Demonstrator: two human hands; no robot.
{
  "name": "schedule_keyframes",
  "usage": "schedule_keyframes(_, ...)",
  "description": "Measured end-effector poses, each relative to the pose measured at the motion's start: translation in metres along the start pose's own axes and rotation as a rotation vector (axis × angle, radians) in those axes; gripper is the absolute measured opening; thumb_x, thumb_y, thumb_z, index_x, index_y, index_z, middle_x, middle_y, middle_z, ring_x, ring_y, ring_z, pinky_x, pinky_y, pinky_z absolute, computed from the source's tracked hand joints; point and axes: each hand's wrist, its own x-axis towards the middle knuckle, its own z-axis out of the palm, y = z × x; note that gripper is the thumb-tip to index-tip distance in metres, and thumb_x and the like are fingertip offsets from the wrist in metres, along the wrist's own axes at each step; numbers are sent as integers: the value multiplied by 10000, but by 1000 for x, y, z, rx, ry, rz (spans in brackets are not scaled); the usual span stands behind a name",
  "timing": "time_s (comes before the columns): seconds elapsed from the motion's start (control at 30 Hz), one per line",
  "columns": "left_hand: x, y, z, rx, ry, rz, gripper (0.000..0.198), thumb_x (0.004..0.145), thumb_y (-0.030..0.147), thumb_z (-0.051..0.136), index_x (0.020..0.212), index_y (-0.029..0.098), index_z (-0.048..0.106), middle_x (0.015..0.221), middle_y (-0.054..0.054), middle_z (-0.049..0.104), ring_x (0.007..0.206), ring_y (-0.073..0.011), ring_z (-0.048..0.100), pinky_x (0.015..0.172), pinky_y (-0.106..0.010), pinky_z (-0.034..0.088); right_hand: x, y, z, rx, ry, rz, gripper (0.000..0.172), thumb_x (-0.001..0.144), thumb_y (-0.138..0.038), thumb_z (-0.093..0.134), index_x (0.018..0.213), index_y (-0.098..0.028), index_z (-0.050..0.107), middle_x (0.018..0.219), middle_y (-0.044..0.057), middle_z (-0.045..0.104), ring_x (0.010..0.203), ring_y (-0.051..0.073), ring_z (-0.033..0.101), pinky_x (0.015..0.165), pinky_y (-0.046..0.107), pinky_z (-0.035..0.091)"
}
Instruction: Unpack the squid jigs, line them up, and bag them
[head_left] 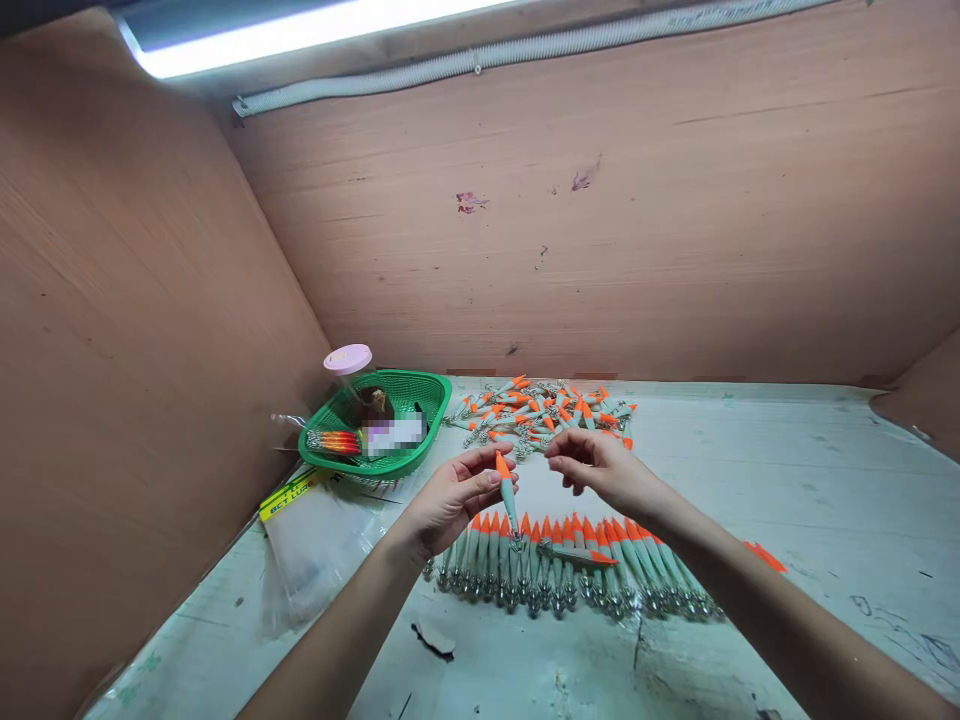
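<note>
My left hand (461, 500) grips a squid jig (505, 485) between thumb and fingers. The jig has an orange tip, a pale green body and metal hook crowns at its lower end; it is tilted, tip up. To its right, my right hand (589, 462) is curled with thumb and index finger close together; anything between them is too small to make out. Below both hands lies a row of squid jigs (555, 575), side by side, orange tips pointing away. One jig (577, 553) lies crosswise on the row. Beyond my hands is a loose pile of jigs (540, 410).
A green basket (439, 410) at the back left holds a pink-lidded jar (348, 358), a bundle of red-orange jigs (334, 442) and other items. Clear plastic bags (319, 540) with a yellow header lie before it. Orange pieces (765, 557) are by my right forearm. Wooden walls enclose the table (810, 460).
</note>
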Motion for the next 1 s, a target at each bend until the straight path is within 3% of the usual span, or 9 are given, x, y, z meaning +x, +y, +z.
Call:
schedule_keyframes(0.17, -12, -6, 5, -17, 47, -34, 394, 653, 164, 797, 1035, 166, 701, 915, -54, 685, 817, -128, 638, 766, -237, 491, -31, 25, 2, -609, -137, -73, 119, 803, -157, 542, 739, -178, 639, 817, 59, 633, 705, 172, 573, 639, 309, 431)
schedule_keyframes(0.3, -21, -9, 11, -23, 65, -46, 386, 639, 173, 812, 1012, 174, 711, 885, -33, 663, 799, -105, 616, 724, -205, 495, -46, 52, 6, -826, -251, -33, 94, 770, -114, 562, 752, -171, 634, 851, 76, 632, 845, 229, 567, 710, 331, 418)
schedule_keyframes(0.53, -32, -11, 18, -62, 42, -87, 392, 636, 176, 818, 1013, 168, 711, 795, -3, 619, 724, -64, 579, 682, -169, 493, -49, 76, 11, -818, -251, -90, 121, 684, -66, 515, 720, -179, 543, 812, 53, 583, 792, 196, 524, 662, 282, 384)
schedule_keyframes(0.7, -36, -11, 23, -139, 52, -122, 407, 596, 175, 843, 983, 155, 718, 768, 2, 627, 659, -53, 581, 645, -158, 500, -51, 71, 15, -765, -227, -37, 145, 596, -64, 515, 656, -187, 470, 756, 38, 550, 725, 175, 501, 601, 253, 352)
schedule_keyframes(1.0, -42, -16, 24, -184, 15, -144, 382, 613, 162, 826, 975, 152, 707, 830, -34, 677, 669, -85, 629, 624, -174, 513, -52, 60, 8, -482, -274, 59, 66, 653, -153, 507, 698, -191, 477, 661, -12, 495, 598, 128, 419, 538, 239, 305)
